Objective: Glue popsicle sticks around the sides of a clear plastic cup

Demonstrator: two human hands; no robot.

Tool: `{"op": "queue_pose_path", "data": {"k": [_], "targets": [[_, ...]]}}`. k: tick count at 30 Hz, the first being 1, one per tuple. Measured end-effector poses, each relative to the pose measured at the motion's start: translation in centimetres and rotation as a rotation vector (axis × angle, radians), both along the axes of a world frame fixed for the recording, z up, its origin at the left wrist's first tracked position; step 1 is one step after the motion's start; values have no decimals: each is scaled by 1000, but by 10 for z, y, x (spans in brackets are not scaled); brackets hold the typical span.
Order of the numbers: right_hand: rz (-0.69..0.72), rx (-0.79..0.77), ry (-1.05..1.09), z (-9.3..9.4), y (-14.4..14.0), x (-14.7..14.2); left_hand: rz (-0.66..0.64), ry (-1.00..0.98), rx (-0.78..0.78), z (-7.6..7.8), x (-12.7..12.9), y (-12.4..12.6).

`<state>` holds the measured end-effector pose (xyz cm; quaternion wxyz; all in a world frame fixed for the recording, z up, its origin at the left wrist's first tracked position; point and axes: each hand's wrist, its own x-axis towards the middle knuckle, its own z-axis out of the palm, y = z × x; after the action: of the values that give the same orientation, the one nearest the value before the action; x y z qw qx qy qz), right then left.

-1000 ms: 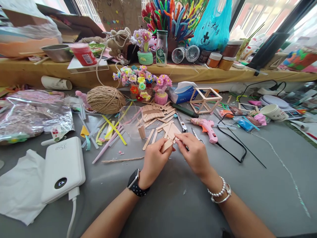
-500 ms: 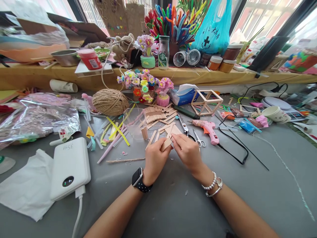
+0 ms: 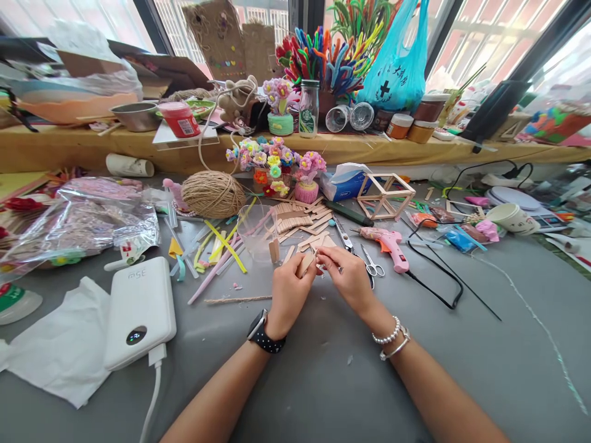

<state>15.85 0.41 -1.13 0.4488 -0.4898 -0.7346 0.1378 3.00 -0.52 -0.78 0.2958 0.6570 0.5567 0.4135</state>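
Between the thumb and fingers of my left hand [image 3: 292,288] is a flat wooden craft stick [image 3: 305,264]. My right hand [image 3: 347,275] pinches at the stick's far end, its fingertips close to the left thumb; what lies in that pinch is too small to make out. Just beyond the hands is a pile of loose craft sticks [image 3: 295,218]. A clear plastic cup [image 3: 255,237] stands left of the pile. Scissors [image 3: 372,263] lie right of my right hand, with a pink glue gun [image 3: 385,242] farther right. Behind them is an open cube frame of sticks [image 3: 386,195].
A white power bank [image 3: 141,307] with a cable lies at left by a tissue [image 3: 64,341]. A twine ball [image 3: 213,194] and pipe-cleaner flowers [image 3: 272,160] stand at the back. The glue gun's black cord [image 3: 436,292] loops across the right side.
The view has shifted slightly, so objects at left appear farther right and lower. My fingers have shifted a little around the craft stick, with the right fingers looser and more spread.
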Motion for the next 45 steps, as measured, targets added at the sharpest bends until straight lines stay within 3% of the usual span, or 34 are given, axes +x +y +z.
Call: {"op": "queue_pose_path", "data": {"k": [7, 13, 18, 25, 30, 34, 40, 45], "targets": [[26, -19, 0, -2, -2, 11, -75, 60, 23, -1, 1, -1], [13, 70, -127, -7, -5, 10, -95, 110, 32, -1, 0, -1], [-41, 114, -149, -10, -7, 5, -53, 165, 60, -3, 1, -2], [-71, 58, -19, -5, -8, 2, -52, 124, 67, -1, 3, -3], [30, -37, 105, -3, -6, 4, -73, 45, 29, 0, 1, -3], [47, -94, 100, -4, -5, 6, -19, 179, 74, -3, 1, -3], [30, -116, 104, -4, -6, 10, 18, 507, 310, -10, 0, -4], [0, -71, 59, -4, -8, 9, 41, 592, 405, -13, 0, -4]]}}
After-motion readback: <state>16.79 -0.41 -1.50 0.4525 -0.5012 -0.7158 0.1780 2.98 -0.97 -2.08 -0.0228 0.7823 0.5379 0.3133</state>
